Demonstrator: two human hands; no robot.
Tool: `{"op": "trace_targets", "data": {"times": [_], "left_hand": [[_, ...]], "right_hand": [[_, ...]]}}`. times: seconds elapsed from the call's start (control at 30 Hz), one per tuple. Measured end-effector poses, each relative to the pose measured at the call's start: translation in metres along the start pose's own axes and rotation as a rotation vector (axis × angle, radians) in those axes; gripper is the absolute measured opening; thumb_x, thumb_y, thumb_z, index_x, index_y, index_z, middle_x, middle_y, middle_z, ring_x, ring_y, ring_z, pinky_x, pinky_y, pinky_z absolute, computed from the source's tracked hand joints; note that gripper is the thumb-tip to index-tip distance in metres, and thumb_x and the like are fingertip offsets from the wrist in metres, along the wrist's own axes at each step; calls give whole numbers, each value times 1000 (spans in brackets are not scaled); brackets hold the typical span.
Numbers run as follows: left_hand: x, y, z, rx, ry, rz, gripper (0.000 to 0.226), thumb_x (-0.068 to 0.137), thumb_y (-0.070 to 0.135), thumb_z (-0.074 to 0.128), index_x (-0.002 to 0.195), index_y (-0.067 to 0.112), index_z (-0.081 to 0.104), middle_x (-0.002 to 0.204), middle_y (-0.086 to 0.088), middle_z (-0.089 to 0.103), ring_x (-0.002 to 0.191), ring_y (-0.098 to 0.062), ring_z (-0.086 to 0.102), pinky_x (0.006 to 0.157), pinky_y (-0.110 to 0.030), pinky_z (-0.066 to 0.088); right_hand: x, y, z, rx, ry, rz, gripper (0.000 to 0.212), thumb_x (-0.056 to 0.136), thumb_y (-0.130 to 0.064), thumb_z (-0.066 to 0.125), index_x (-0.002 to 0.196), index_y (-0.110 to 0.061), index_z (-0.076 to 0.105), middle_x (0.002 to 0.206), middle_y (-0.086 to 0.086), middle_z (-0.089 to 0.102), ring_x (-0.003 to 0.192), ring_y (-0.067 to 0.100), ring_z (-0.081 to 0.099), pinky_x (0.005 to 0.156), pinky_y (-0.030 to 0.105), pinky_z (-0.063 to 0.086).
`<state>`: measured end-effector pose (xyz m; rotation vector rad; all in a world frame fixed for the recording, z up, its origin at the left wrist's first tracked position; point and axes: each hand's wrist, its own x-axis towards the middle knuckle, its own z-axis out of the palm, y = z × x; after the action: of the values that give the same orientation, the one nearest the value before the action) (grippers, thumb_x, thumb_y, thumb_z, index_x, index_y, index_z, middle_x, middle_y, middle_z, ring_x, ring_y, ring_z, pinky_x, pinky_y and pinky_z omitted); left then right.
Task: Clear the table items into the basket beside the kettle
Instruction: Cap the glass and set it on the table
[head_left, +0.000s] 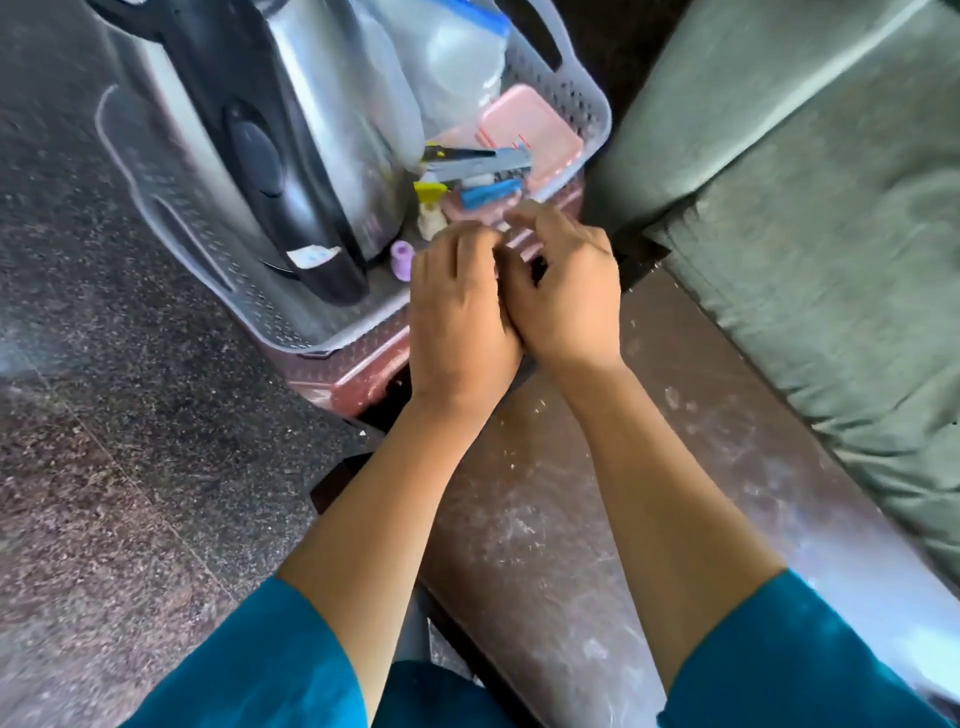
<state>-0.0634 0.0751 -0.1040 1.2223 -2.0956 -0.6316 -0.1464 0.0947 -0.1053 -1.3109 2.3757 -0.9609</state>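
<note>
While the left grip (460, 306) and right grip (563, 296) touch side by side over the near rim of the basket (589, 104), their fingers curl downward and hide whatever lies beneath. I cannot tell whether either is clamped on something or merely cupped. Just beyond the fingertips, small pieces lie in the basket: a purple cap (401, 257) beside the left grip, a yellow-topped bottle (430, 208), a blue tube (488, 196) and, farther off, a pink box (530, 130). The kettle (311, 130) rises beyond and to the left of the grips, seemingly within the same basket walls. These bits look light, hard and plastic, likely to roll or slip from a loose hold. They are best pinched singly across the body, or scooped with both palms cupped together. Behind the grips, towards the person, the brown surface (545, 519) carries pale crumbs and smears.
</note>
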Motion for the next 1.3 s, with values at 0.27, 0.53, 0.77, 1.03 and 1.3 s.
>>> {"op": "trace_targets", "data": {"times": [0.27,0.53,0.77,1.03,1.3], "left_hand": [[-64,64,36,27,-398,138,36,75,3,60,109,-5,54,111,-23,56,98,-39,53,85,-43,44],[-159,183,47,54,-756,425,46,78,7,56,122,-1,46,121,-19,50,103,-36,50,86,-42,42],[-247,245,43,127,-1010,626,50,82,15,53,129,5,39,134,-12,42,117,-29,44,95,-36,39],[-301,295,9,182,-1206,793,54,76,13,63,124,4,39,127,-12,42,111,-26,46,88,-30,36],[-311,343,-32,187,-1253,829,40,73,8,59,109,7,42,119,-11,42,104,-32,49,75,-36,38]], "right_hand": [[-75,59,-71,-59,-6,129,30,88,-10,50,116,-9,61,123,12,62,114,33,52,96,29,33],[-202,106,-188,-89,122,421,36,90,-10,43,124,-11,54,119,11,64,106,34,52,84,32,40],[-315,124,-242,-107,189,635,36,84,-9,45,120,-13,53,110,12,66,98,34,57,80,38,46],[-393,106,-287,-79,179,732,33,77,-4,45,109,-10,51,100,15,65,89,36,58,63,30,32],[-430,77,-344,-102,136,726,33,84,-17,47,116,-10,47,105,16,65,97,37,54,68,39,46]]}}
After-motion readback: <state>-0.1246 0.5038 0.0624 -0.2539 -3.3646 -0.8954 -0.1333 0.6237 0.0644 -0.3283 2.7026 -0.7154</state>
